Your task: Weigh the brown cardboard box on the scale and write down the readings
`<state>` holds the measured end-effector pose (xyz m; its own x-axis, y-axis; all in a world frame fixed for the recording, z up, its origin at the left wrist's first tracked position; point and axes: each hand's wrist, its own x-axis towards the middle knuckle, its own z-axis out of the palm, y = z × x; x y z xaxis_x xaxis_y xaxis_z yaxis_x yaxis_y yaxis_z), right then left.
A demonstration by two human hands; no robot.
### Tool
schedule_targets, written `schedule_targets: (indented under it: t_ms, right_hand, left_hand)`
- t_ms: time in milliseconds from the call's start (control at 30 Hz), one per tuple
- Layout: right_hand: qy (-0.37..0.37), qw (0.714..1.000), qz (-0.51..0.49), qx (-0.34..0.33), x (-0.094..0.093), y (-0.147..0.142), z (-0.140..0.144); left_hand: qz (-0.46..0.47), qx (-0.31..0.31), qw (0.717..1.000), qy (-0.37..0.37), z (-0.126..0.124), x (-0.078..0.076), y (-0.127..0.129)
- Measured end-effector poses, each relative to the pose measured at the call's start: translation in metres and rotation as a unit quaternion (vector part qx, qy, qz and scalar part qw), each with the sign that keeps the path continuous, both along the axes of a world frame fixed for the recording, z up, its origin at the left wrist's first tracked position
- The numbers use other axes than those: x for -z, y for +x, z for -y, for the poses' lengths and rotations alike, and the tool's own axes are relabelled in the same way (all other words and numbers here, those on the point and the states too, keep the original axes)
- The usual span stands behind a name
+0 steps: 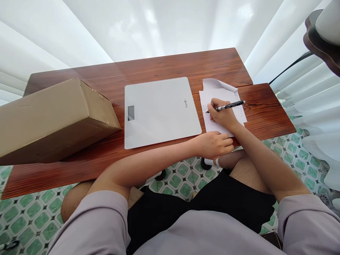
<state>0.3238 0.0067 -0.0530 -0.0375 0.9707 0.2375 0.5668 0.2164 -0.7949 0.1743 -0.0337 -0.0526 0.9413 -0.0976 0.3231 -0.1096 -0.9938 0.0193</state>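
Observation:
My right hand (pixel 222 112) is closed around a black pen (pixel 230 105), whose tip meets the white paper (pixel 219 95) near its left edge. Small handwriting and a circled mark show on the sheets, and the top sheet curls up at the far side. Lower down, my left hand (pixel 214 144) lies across the near edge of the paper and the table's front edge. Its fingers are curled together, and whatever is under them is hidden. Left of the paper lies a flat white scale (pixel 162 113) with a small grey display.
A large brown cardboard box (pixel 53 117) stands on the left of the wooden table (pixel 159 68). White curtains (pixel 159 28) hang behind and to the right. A dark scalloped object with a white top (pixel 325 26) juts in at the upper right.

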Motion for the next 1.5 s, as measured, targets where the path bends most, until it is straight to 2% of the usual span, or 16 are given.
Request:
schedule_targets:
  t_ms: [500, 1067, 1200, 1367, 1500]
  right_hand:
    - [-0.021, 0.998, -0.065, 0.008, 0.0003, -0.0007, 0.0009]
    - [-0.035, 0.998, -0.055, 0.014, -0.0020, -0.0019, 0.0005]
    - [-0.021, 0.999, -0.045, 0.010, -0.0006, -0.0017, 0.0003]
    - [-0.044, 0.996, -0.078, 0.023, 0.0009, -0.0013, 0.0011]
    - [-0.037, 0.997, -0.059, 0.020, 0.0006, -0.0013, 0.0006]
  left_hand:
    - [0.000, 0.001, 1.000, -0.002, -0.0008, 0.0007, -0.0002]
    - [0.009, 0.001, 1.000, 0.004, -0.0006, -0.0009, -0.0007]
    - [-0.003, 0.002, 1.000, 0.009, -0.0007, -0.0014, -0.0004]
    - [-0.015, 0.002, 1.000, 0.005, -0.0011, -0.0022, -0.0010]
    - [-0.025, 0.002, 1.000, 0.001, -0.0011, -0.0027, -0.0008]
